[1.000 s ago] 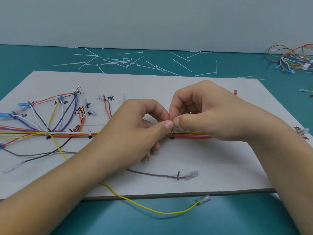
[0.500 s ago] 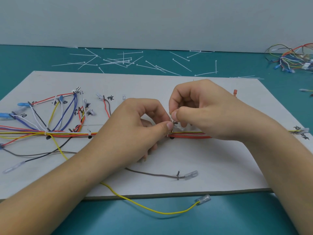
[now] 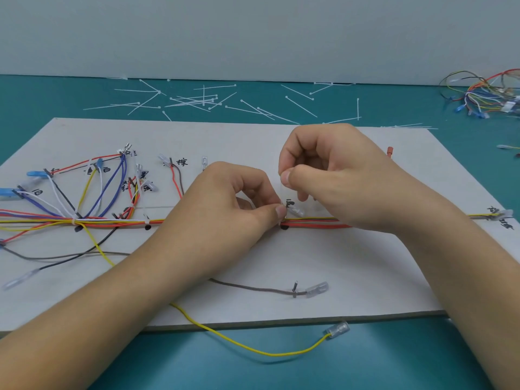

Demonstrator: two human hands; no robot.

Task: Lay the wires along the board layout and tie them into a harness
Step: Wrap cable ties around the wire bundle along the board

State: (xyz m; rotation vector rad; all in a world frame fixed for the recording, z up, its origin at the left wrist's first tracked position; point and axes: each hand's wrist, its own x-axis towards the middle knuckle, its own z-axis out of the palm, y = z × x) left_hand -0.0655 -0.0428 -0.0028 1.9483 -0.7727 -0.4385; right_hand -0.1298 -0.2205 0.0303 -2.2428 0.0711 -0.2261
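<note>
- The black dot point(image 3: 284, 227) inked on the flat pale-grey layout board point(image 3: 253, 142) marks this tie point; places below are given from it.
- The long bundle of red, yellow and orange insulated wires point(image 3: 312, 223) lies straight across the board, passing just above the dot and running well off to both sides of it.
- The right hand point(image 3: 337, 175) has risen. A second ago its thumb was down at the bundle, tip to tip with the left thumb. Now it sits well above the dot, thumb and forefinger pressed together on the tail of a thin translucent white plastic cable tie point(image 3: 282, 192).
- The left hand point(image 3: 225, 204) has hardly moved. It stays just left of the dot, thumb and forefinger pinching the bundle where the tie wraps it. Its other fingers are curled under, and what they touch is hidden.
- A clear-sleeved crimp terminal point(image 3: 295, 211) now shows just above the dot; the right hand covered it before.
- This looks like the tail being drawn through its head, so the loop is probably closing and not yet snug.
- Two white ties already cinched point(image 3: 147, 220) sit on the bundle far left of the dot.
- Below the dot, a loose grey-brown wire point(image 3: 267, 289) and a loose yellow wire point(image 3: 253, 349) are still outside the bundle.
</note>
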